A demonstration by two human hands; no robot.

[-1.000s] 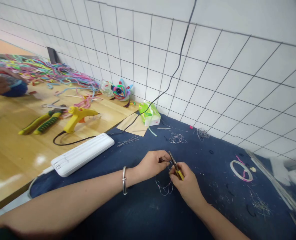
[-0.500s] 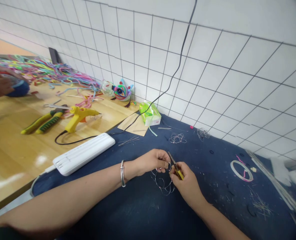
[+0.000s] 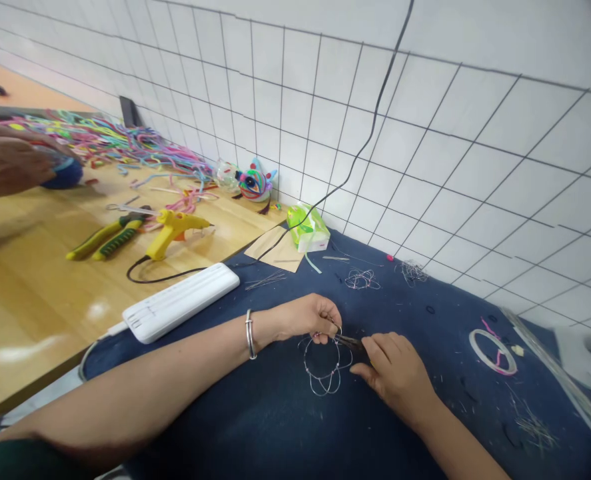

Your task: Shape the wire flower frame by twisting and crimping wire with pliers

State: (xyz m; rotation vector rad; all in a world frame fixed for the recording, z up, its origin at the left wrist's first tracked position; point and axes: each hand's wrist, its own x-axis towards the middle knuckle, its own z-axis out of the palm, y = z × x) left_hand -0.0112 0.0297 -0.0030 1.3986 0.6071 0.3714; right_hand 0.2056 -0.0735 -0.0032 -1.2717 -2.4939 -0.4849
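Note:
My left hand point(image 3: 311, 316), with a silver bangle at the wrist, pinches the upper edge of a thin wire ring point(image 3: 324, 378). Curved loops like petals stand out around that ring, which hangs just over the dark blue cloth. My right hand point(image 3: 399, 369) is closed around small pliers point(image 3: 349, 341), their handles mostly hidden by the fingers. The plier jaws reach left to the wire beside my left fingertips; whether they bite on it I cannot tell.
Wire bundles point(image 3: 362, 279), a white ring point(image 3: 492, 352) and cut wires lie on the cloth point(image 3: 275, 427). A white power bank point(image 3: 182, 301), yellow glue gun point(image 3: 175, 230), large pliers point(image 3: 110, 235) and tissue pack point(image 3: 309, 228) stand left and behind. Another person's hand point(image 3: 5, 163) works far left.
My right hand has turned, swinging the pliers from upright to pointing left at the wire. The wire ring now shows more openly below my left hand. The view has shifted slightly.

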